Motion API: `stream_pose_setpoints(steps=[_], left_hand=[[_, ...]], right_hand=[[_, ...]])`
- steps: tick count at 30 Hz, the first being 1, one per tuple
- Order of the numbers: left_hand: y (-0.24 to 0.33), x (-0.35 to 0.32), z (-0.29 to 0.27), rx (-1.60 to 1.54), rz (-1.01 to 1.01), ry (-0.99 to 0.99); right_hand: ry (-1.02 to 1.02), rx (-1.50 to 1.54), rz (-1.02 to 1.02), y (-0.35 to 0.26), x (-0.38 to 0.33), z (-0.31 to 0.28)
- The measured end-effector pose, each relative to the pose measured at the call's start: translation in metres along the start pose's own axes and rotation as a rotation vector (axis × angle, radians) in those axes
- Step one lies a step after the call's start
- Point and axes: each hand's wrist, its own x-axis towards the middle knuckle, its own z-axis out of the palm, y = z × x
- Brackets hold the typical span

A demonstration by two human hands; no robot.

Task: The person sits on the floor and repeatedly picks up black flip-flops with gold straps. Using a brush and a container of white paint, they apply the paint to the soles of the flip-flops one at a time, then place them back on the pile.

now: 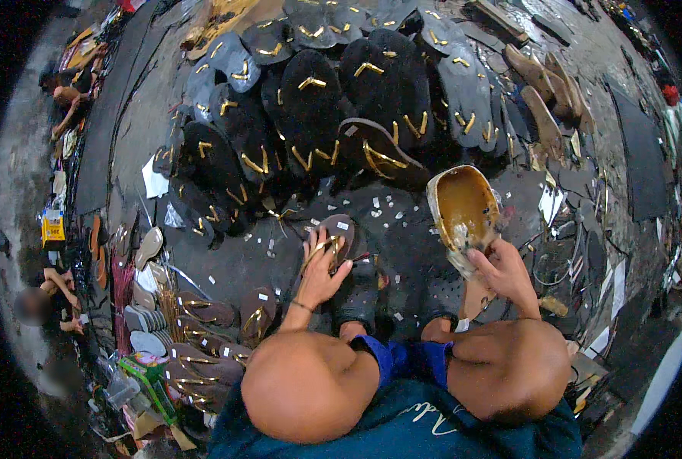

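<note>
My left hand [322,279] holds a brown flip-flop [344,225] with a gold strap. Its fingers lie over the strap, with the thumb along the side. My right hand [505,271] is closed at the near rim of a crusted tub [437,200] that contains amber-brown, glue-like liquid. What its fingertips pinch is blurred against the tub. Just beyond the hands, another gold-strapped flip-flop [372,153] leans on a large heap of black flip-flops [303,96]. Finished-looking brown flip-flops [203,371] lie in a group beside my left knee.
Small white scraps [377,203] are scattered over the dark ground. Tan sole pieces [544,84] lie at the far right, above trimmings. Bundled strips, a green package [148,379] and a yellow box [52,228] line the left. Other people sit at the left edge; another is far right.
</note>
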Motion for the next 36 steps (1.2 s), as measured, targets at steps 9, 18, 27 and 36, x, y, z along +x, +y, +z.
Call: stream_pose_setpoints(steps=[9,18,27,36], left_hand=[[0.067,0.103,-0.033,-1.187,-0.016,-0.054],[0.103,0.107,-0.07,-1.339,-0.183,0.056],[0.082,0.112,-0.076,-2.061,-0.008,-0.196],[0.09,0.099,-0.077,-1.893,-0.009,-0.126]], right_hand=[[0.194,0.473,-0.65,-0.089,0.037,0.02],[0.549,0.082,-1.133,-0.119,0.095,0.048],[0.111,0.128,-1.118,-0.093,0.043,0.062],[0.276,0.502,-0.886,-0.13,0.08,0.022]])
